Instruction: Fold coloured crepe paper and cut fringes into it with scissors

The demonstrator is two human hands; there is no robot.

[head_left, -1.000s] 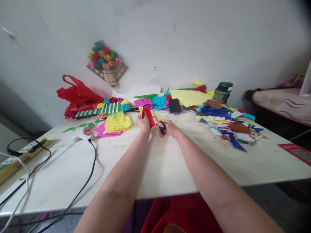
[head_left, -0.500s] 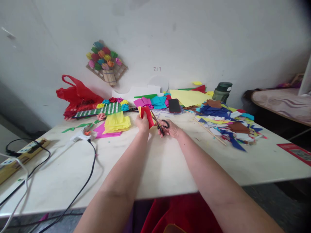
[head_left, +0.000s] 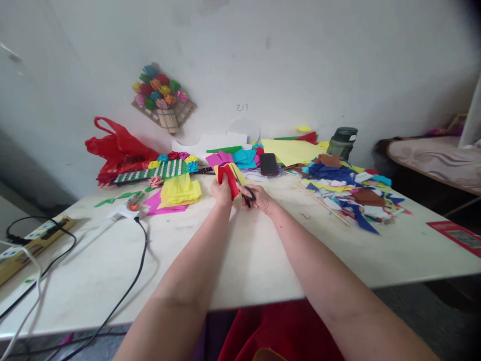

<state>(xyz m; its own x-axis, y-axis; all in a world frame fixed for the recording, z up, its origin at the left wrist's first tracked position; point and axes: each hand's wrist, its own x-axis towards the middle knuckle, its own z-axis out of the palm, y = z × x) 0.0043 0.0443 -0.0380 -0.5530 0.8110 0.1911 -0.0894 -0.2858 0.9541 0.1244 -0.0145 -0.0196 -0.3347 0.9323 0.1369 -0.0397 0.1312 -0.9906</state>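
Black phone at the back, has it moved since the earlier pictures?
No. The phone lies in the same spot, below and right of the number on the wall and beside the yellow sheet.

Scissors in right hand: finger loops, spread apart one frame earlier, now closer together; more yellow paper now visible, toward 1 o'clock from red paper

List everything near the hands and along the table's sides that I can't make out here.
- Left hand's far fingers: head view, behind the red paper.
- Parts of the scissors' handles: head view, covered by the right hand.
- Power strip's near end: head view, cut off by the left edge.
- Red card's print: head view, too small and blurred.
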